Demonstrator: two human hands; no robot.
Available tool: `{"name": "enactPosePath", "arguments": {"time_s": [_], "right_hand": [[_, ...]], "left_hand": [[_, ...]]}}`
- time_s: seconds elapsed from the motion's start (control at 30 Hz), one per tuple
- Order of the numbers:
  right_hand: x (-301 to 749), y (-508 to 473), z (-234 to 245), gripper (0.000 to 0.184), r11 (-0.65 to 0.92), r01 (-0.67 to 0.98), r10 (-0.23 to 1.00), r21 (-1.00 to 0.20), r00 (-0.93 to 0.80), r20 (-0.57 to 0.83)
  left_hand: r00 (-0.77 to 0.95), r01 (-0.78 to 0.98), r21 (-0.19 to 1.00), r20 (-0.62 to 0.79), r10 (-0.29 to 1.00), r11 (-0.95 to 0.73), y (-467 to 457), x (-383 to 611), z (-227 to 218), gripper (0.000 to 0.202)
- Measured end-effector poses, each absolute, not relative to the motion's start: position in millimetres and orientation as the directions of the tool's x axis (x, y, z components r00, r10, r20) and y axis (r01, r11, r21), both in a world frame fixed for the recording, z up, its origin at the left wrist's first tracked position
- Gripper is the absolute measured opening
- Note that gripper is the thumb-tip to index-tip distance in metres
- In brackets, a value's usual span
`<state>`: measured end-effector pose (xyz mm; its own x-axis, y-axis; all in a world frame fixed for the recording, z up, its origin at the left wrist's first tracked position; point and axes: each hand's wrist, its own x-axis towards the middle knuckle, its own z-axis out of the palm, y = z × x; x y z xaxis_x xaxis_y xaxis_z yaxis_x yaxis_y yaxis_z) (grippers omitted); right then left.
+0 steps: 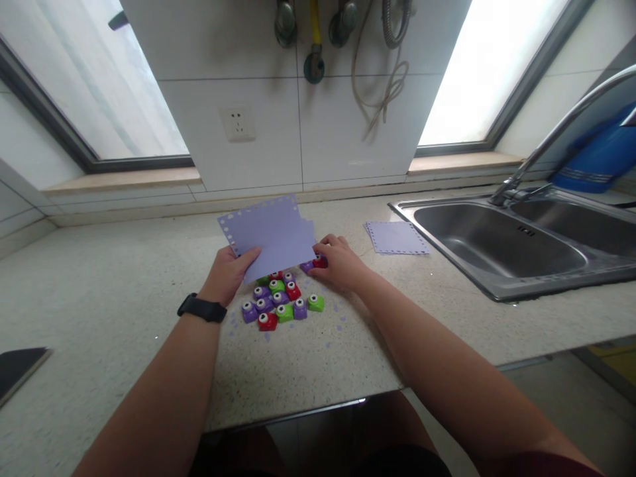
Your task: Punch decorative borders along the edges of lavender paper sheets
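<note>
On the near part of the counter [124,285], lilac scraps [267,336] lie around a cluster of punches [279,299] in red, green and purple. The left hand [231,273], with a watch [202,309] on its wrist, holds a lilac sheet [273,242] at its left side, thumb on top, tilted above the far punches. Holes run along the sheet's left and top edges. At its right edge, the right hand [342,263] grips a red punch [320,262] between thumb and fingers; a purple punch [307,267] sits just beside that one. Farther right lies a paper stack [397,237] with punched edges, near the sink [501,238]. Behind, the wall [268,156] carries a socket [238,124].
</note>
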<state>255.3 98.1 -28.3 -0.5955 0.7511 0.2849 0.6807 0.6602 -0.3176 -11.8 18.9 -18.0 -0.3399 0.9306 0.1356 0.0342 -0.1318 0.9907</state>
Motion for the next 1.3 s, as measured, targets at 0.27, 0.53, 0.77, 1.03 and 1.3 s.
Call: {"name": "enactPosePath", "arguments": {"time_s": [0.27,0.53,0.77,1.03,1.3], "right_hand": [[271.0,99.3,-26.4,0.036,0.775,0.592,0.633,-0.224,-0.726,0.269],[248.5,103.7,-35.1,0.015,0.732,0.656,0.678,-0.183,-0.677,0.286],[254.0,103.7,-25.7,0.035,0.648,0.701,0.749,-0.296,-0.519,0.412],[278.0,97.7,-3.9,0.021,0.545,0.683,0.838,-0.485,-0.427,0.339],[279.9,88.4,4.2,0.034,0.634,0.633,0.752,-0.444,-0.638,0.165]], "left_hand": [[-0.348,0.012,0.992,0.122,0.930,-0.125,17.6,-9.5,-15.4,0.053],[-0.350,0.026,0.992,0.125,0.928,-0.123,17.5,-9.2,-14.3,0.057],[-0.337,-0.027,0.989,0.126,0.933,-0.143,22.5,-16.8,-23.6,0.053],[-0.351,-0.236,0.953,0.099,0.931,-0.190,30.6,-20.5,-35.3,0.048],[-0.356,-0.255,0.949,0.087,0.931,-0.186,34.2,-20.3,-40.8,0.039]]}}
